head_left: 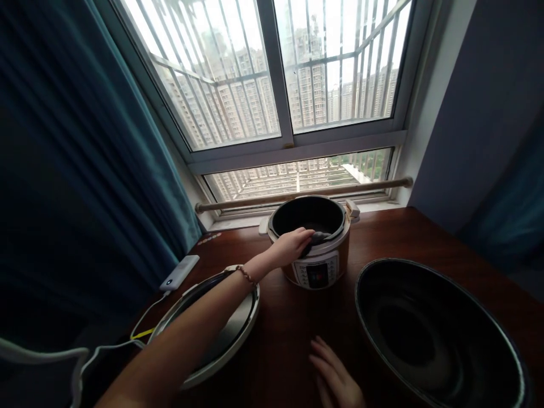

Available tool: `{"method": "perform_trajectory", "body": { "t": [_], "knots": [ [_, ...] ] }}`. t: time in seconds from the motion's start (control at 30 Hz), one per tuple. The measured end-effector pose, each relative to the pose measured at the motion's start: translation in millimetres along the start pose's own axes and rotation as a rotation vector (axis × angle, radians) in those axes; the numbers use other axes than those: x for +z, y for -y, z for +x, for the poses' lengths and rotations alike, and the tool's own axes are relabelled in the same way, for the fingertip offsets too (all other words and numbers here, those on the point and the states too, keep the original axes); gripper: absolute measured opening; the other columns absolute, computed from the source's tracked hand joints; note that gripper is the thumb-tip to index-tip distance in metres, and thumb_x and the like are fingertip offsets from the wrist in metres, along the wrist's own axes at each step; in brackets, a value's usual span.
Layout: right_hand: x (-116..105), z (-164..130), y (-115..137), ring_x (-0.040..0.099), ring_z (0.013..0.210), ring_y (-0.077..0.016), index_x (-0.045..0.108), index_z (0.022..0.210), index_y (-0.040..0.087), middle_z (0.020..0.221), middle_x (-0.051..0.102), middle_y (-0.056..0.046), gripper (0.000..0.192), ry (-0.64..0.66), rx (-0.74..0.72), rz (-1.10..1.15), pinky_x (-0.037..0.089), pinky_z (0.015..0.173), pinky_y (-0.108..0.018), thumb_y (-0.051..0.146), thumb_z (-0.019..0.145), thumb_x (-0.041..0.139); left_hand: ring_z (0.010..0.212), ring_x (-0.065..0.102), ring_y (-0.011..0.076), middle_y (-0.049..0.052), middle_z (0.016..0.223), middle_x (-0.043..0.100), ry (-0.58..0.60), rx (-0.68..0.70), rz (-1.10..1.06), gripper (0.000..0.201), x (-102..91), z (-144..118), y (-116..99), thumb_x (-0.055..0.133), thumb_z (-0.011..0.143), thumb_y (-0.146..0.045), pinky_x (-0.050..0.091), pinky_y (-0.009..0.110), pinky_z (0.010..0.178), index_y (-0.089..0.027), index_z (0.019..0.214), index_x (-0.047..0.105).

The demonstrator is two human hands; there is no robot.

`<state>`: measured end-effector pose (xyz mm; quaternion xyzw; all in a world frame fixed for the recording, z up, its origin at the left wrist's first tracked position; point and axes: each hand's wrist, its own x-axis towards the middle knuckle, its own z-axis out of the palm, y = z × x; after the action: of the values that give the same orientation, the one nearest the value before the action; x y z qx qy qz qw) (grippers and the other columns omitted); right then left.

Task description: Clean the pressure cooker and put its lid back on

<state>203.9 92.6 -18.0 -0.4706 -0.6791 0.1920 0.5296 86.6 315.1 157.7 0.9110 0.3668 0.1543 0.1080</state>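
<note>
At the far left a blue curtain (140, 141) hangs beside the counter (289, 328); just in from it lie a white power bank (181, 273) with its cable (147, 314) and, lower down, a thin yellow strip (143, 334). Next comes a round lid (233, 334) with a pale rim, crossed by the left forearm, so the arm is best kept high enough not to nudge it. The left hand (293, 243) reaches to the near edge of the cooker (345, 255), its fingers closed on a dark, cloth-like piece (321, 237) lying at the rim of the open black inner pot (306, 212); whether it is truly cloth is hard to tell. For work at this edge, a firm pinch with the dark piece kept flat against the rim should serve well, moving round in short passes and pressing lightly so the cooker does not slide towards the window. The control panel (318, 273) sits right below, and is probably best left unpressed. The right hand (335, 371) is low in front, fingers loosely parted and gripping nothing visible; it could usefully steady the cooker's side. Farthest right, a large dark pan (433, 334) stands near that hand, so elbow room there looks limited.
</note>
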Motion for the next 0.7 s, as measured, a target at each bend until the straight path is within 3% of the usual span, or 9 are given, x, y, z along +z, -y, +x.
{"method": "perform_trajectory", "body": {
  "t": [0.1,0.27,0.37,0.47,0.57,0.7],
  "knots": [
    [24,39,-11,0.036,0.125,-0.0244,0.034,0.132,0.02,0.136,0.037,-0.011,0.045,-0.163,0.022,-0.121,0.04,0.097,-0.042,0.022,0.087,0.038,0.089,0.054,0.0148,0.009,0.1,0.056,0.021,0.064,0.04,0.039,-9.6,-13,10,0.027,0.089,-0.029,0.042,0.026,0.079,-0.018,0.12,0.048],
    [49,93,-41,0.009,0.133,-0.0314,0.004,0.14,0.009,0.145,0.006,-0.019,0.075,-0.383,0.186,-0.263,0.023,0.102,-0.056,0.036,0.084,0.045,0.088,0.054,0.0152,0.009,0.099,0.058,0.048,0.031,0.11,0.037,-32.5,-24,51,0.032,0.087,-0.027,0.041,0.026,0.081,-0.018,0.117,0.052],
    [61,110,-67,0.003,0.132,-0.0349,-0.002,0.139,0.004,0.144,0.001,-0.024,0.092,-0.416,0.177,-0.345,0.019,0.102,-0.058,0.045,0.078,0.053,0.092,0.053,0.0157,0.009,0.105,0.058,0.019,-0.016,0.14,0.036,-43.0,-19,77,0.035,0.086,-0.026,0.04,0.026,0.083,-0.019,0.115,0.054],
    [70,116,-91,0.003,0.131,-0.038,-0.002,0.139,0.005,0.143,0.002,-0.026,0.097,-0.407,0.097,-0.403,0.021,0.098,-0.061,0.05,0.074,0.055,0.093,0.054,0.0158,0.008,0.107,0.059,-0.007,-0.06,0.17,0.034,-47.1,-11,94,0.037,0.085,-0.026,0.04,0.026,0.084,-0.019,0.112,0.056],
    [76,117,-105,0.006,0.13,-0.0395,-0.001,0.139,0.007,0.143,0.003,-0.027,0.098,-0.415,0.049,-0.418,0.024,0.096,-0.062,0.049,0.073,0.057,0.09,0.056,0.015,0.006,0.101,0.062,0.01,-0.091,0.171,0.031,-44.1,-4,92,0.038,0.084,-0.025,0.04,0.024,0.082,-0.019,0.105,0.06],
    [79,116,-111,0.007,0.13,-0.04,-0.002,0.139,0.009,0.142,0.003,-0.027,0.097,-0.433,0.036,-0.413,0.026,0.094,-0.062,0.049,0.073,0.058,0.083,0.058,0.0137,0.003,0.093,0.066,0.166,-0.057,0.061,0.03,-32.8,1,62,0.037,0.085,-0.026,0.041,0.021,0.076,-0.02,0.099,0.064]
  ]
}}
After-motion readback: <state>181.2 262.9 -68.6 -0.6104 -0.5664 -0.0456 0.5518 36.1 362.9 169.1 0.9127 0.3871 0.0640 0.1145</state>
